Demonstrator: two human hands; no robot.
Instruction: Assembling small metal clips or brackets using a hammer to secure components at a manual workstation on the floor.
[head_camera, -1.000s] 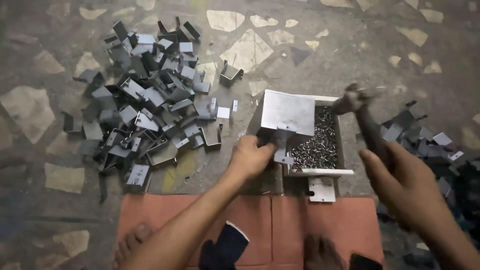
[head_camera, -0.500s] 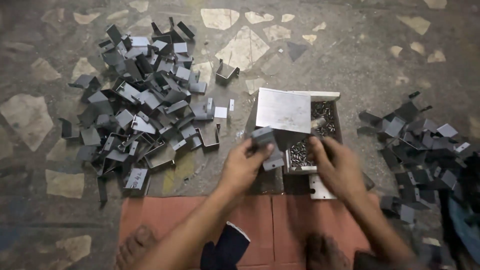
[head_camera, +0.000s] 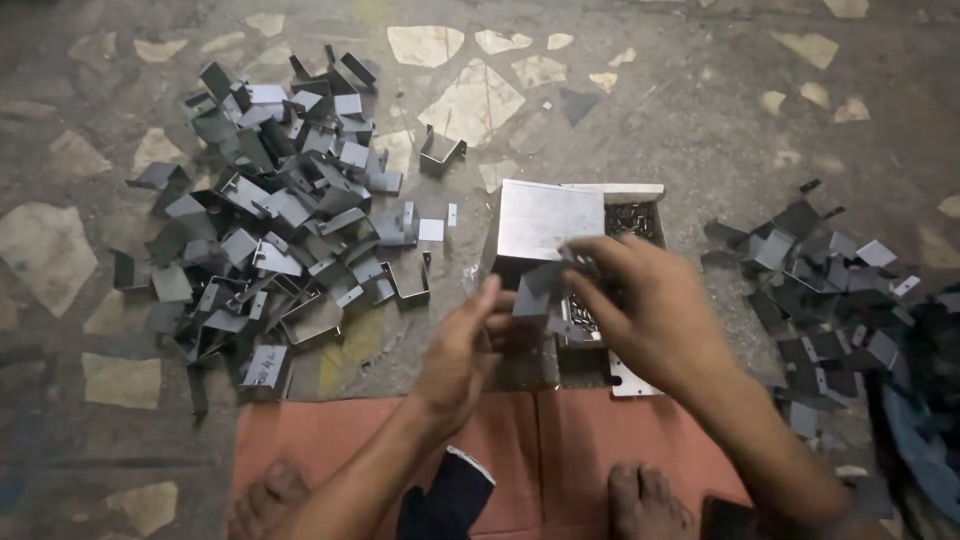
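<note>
Stone-chip floor (head_camera: 700, 90), grey and worn, fills the frame, and the person sits on it with both hands meeting near the middle.

The left hand (head_camera: 465, 345) grips a small bent metal piece (head_camera: 535, 290) from the left side, with the thumb up and the fingers closed on it. The right hand (head_camera: 650, 310) comes from the right and its fingertips pinch at the top edge of the same piece. I cannot tell whether they also hold a small part. The piece is just in front of a metal tray (head_camera: 640, 188), at the centre of the frame.

I judge that the step in hand is fitting or adjusting something on this piece. It calls for a firm grip with the left hand and fine work with the right fingertips, because the piece is thin and small.

In the tray lie many small dark fasteners (head_camera: 632, 218), and a flat steel sheet (head_camera: 550, 215) covers its left part. Below the hands there is an orange mat (head_camera: 560, 440), with a bare foot (head_camera: 640, 500) on it at the lower edge.

At the left of the frame is a big heap of bent grey pieces (head_camera: 280, 220), and one lone bracket (head_camera: 440, 150) stands apart above it. At the right edge lies a smaller dark heap (head_camera: 830, 290), well apart from the tray.
</note>
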